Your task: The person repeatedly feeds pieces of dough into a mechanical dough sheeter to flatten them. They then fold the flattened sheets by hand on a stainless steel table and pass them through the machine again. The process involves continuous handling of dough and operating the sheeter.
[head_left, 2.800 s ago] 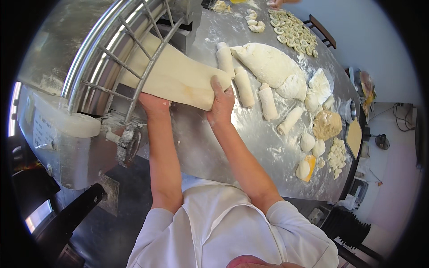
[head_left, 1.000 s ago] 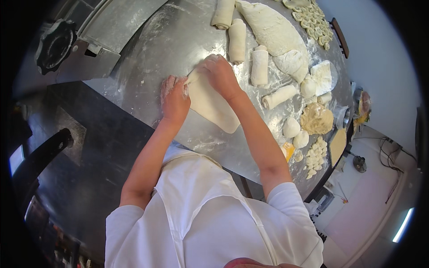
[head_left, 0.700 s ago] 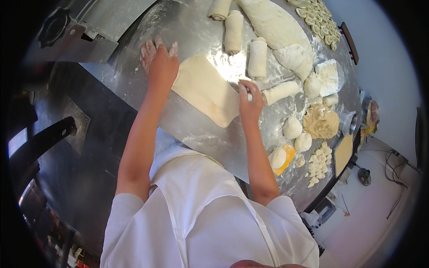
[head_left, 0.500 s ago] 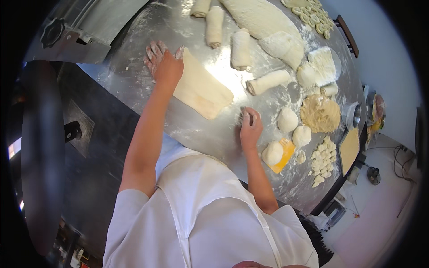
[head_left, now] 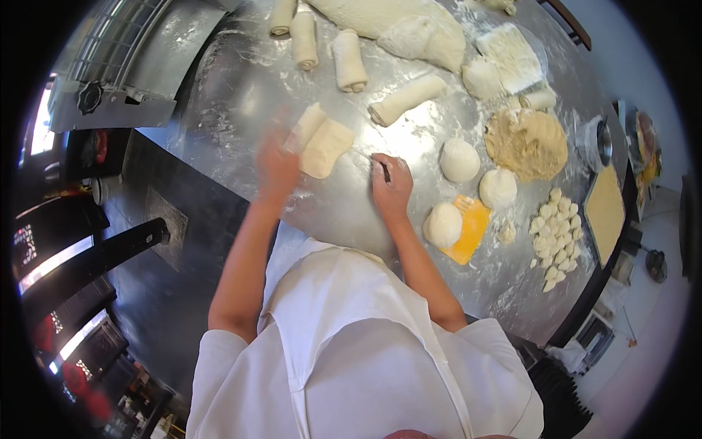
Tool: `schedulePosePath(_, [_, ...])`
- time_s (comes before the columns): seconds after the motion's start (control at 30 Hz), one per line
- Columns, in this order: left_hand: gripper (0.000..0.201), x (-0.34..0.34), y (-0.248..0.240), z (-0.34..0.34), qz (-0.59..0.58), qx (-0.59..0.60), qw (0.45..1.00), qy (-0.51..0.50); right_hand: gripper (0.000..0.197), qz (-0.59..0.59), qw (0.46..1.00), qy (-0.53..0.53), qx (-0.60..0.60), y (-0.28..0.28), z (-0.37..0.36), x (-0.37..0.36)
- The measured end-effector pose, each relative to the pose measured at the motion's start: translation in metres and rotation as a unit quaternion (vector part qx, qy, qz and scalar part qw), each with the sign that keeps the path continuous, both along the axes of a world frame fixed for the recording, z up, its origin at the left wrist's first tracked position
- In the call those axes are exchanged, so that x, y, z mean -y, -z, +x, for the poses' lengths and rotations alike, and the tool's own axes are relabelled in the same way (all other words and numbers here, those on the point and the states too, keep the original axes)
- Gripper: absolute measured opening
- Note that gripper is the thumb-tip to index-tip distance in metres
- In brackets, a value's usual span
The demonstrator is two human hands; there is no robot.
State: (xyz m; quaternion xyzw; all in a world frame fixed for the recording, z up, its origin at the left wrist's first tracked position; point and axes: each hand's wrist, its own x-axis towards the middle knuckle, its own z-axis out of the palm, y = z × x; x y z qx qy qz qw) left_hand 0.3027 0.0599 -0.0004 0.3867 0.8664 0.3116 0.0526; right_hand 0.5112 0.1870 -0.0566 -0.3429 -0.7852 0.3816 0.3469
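A pale dough sheet (head_left: 327, 150) lies on the floured metal table, its far left end folded or rolled over. At that end is my left hand (head_left: 278, 164), smeared by motion; whether it grips the dough cannot be made out. To the right of the sheet, my right hand (head_left: 391, 184) is curled, with thumb and fingers drawn together near the tabletop. A thin line shows by its fingertips, too small to name. Beyond the sheet lie several rolled dough logs, the closest being one log (head_left: 407, 99) at the right and another (head_left: 349, 61) farther back.
To the right sit dough balls (head_left: 460, 160), an orange scraper (head_left: 468, 228) partly under one ball, a tan dough mound (head_left: 525, 145) and small dough pieces (head_left: 557, 238). A large dough slab (head_left: 395, 22) spreads at the back. A metal machine (head_left: 110, 106) stands far left.
The dough sheet, flat and long before, is now shorter, with its far end turned over toward me. My left hand has come nearer with it. The view has shifted a little.
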Motion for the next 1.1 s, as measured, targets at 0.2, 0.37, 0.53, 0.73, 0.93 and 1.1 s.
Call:
schedulePosePath(0.2, [0.067,-0.019,0.039,-0.019,-0.149,-0.002,0.987,-0.053,0.014,0.013,1.0,-0.006,0.005,0.004,0.003,-0.002])
schedulePosePath(0.37, [0.078,-0.055,0.023,0.098,-0.203,-0.086,0.975,0.001,0.014,-0.046,0.998,0.028,-0.011,0.002,0.006,-0.001])
schedulePosePath(0.53, [0.071,-0.056,0.002,0.127,-0.076,0.044,0.994,0.071,0.014,-0.15,0.979,0.092,-0.104,0.009,0.007,0.006])
schedulePosePath(0.73, [0.062,-0.048,0.011,0.068,-0.083,0.032,0.996,0.014,0.014,-0.17,0.97,0.134,-0.111,0.015,0.002,0.007])
schedulePosePath(0.93, [0.071,-0.026,0.03,0.105,-0.103,0.029,0.976,0.189,0.015,-0.155,0.957,0.218,-0.11,0.01,0.0,0.009])
schedulePosePath(1.1, [0.07,-0.032,0.016,0.093,-0.096,0.159,0.952,0.244,0.014,-0.187,0.929,0.292,-0.129,0.002,0.005,0.029])
